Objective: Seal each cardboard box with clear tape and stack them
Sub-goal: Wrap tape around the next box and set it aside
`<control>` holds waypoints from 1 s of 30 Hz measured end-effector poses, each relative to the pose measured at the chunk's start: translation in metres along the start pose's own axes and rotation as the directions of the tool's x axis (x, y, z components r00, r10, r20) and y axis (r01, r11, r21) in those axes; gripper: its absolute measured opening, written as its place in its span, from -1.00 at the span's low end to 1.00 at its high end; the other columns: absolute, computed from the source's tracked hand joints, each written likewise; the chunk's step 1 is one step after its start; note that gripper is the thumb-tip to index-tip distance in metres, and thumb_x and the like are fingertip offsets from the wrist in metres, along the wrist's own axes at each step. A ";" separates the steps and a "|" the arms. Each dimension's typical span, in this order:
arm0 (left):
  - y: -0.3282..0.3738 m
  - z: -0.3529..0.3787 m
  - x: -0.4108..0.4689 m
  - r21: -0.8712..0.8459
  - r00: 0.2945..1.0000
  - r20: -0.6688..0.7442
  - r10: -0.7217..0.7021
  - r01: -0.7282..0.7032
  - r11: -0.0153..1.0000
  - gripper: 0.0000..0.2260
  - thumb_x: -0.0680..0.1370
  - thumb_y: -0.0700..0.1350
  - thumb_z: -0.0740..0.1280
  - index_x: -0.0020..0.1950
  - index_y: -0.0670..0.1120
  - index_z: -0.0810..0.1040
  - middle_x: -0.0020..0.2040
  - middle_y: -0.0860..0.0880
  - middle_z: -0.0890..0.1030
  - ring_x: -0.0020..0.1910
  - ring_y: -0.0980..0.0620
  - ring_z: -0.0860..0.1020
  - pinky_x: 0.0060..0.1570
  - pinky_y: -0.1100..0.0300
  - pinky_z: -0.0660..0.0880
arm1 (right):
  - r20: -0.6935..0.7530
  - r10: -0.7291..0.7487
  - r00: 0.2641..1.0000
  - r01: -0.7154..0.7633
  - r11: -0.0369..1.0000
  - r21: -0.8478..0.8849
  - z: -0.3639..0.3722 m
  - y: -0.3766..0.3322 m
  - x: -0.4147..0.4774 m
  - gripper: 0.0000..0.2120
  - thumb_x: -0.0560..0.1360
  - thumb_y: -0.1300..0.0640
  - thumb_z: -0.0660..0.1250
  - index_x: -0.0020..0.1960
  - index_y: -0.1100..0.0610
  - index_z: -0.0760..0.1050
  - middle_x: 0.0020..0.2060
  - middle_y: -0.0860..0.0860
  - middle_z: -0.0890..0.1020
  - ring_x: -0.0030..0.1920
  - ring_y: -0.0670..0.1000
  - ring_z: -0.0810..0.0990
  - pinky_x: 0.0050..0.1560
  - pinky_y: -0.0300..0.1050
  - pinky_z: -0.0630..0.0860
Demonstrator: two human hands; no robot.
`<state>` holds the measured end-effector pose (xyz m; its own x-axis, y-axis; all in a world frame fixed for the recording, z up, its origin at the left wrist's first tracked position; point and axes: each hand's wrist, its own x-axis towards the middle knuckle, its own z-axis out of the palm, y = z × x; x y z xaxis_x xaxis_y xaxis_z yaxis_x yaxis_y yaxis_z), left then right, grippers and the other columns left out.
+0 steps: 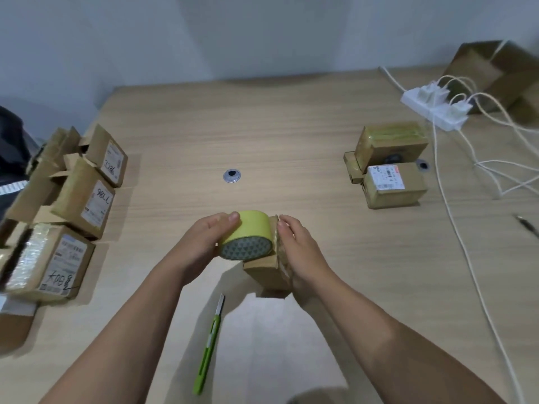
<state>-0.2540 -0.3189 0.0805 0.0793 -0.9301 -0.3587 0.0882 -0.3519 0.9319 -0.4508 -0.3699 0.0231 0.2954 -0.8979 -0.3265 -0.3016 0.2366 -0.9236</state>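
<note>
Tension matters now: with your left hand (204, 243) gripping the tape roll (246, 239) and your right hand (294, 249) curled round the small box (267, 272) held over the worktop (262, 141), pull the roll straight across and press flat, without wrinkles.

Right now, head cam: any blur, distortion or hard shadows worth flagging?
Head view, centre: sharp on the tape roll and the small cardboard box. Head view, edges: boxes at far left smear with blur, the large box top right too, with wide-angle stretch in the corners. Head view, light: soft-edged shadow beside the small box on the table, no blown-out glare.
</note>
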 end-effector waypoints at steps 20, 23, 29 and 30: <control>0.026 0.014 0.001 0.546 0.995 -0.022 0.092 -0.065 0.835 -0.71 0.32 0.24 0.42 -0.42 0.08 0.51 -0.47 0.11 0.46 -0.45 0.17 0.41 -0.39 0.23 0.31 | 0.065 -0.072 0.995 0.085 0.971 -0.223 -0.002 -0.013 0.006 -0.56 0.72 -0.02 0.05 0.59 0.00 0.26 0.50 0.04 0.41 0.48 0.08 0.36 0.34 -0.19 0.28; 0.025 0.016 0.005 0.528 0.995 -0.008 0.104 -0.084 0.845 -0.71 0.30 0.19 0.44 -0.46 0.05 0.49 -0.48 0.10 0.42 -0.46 0.15 0.40 -0.44 0.25 0.31 | 0.045 -0.058 0.997 0.067 0.970 -0.236 -0.005 -0.010 0.005 -0.57 0.72 -0.02 0.06 0.57 -0.02 0.28 0.46 0.04 0.45 0.44 0.07 0.40 0.23 -0.23 0.28; 0.031 0.005 0.011 0.648 0.998 0.008 0.068 -0.057 0.759 -0.67 0.31 0.16 0.44 -0.42 -0.05 0.46 -0.48 0.07 0.42 -0.47 0.11 0.39 -0.39 0.20 0.29 | 0.034 -0.048 0.998 0.055 0.966 -0.254 -0.014 -0.007 0.005 -0.59 0.72 -0.01 0.07 0.55 0.00 0.31 0.39 0.05 0.51 0.33 0.02 0.45 0.14 -0.25 0.27; 0.032 0.002 0.012 0.670 0.998 0.006 0.056 -0.045 0.741 -0.67 0.31 0.17 0.43 -0.42 -0.05 0.47 -0.49 0.07 0.42 -0.47 0.11 0.38 -0.38 0.19 0.28 | 0.039 -0.048 0.998 0.056 0.966 -0.251 -0.014 -0.007 0.004 -0.59 0.72 -0.01 0.07 0.55 0.00 0.31 0.40 0.04 0.50 0.33 0.01 0.45 0.14 -0.26 0.27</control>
<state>-0.2524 -0.3412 0.1058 0.0786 -0.9489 -0.3057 -0.6031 -0.2894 0.7433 -0.4603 -0.3809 0.0313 0.3450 -0.8928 -0.2895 -0.5022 0.0850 -0.8606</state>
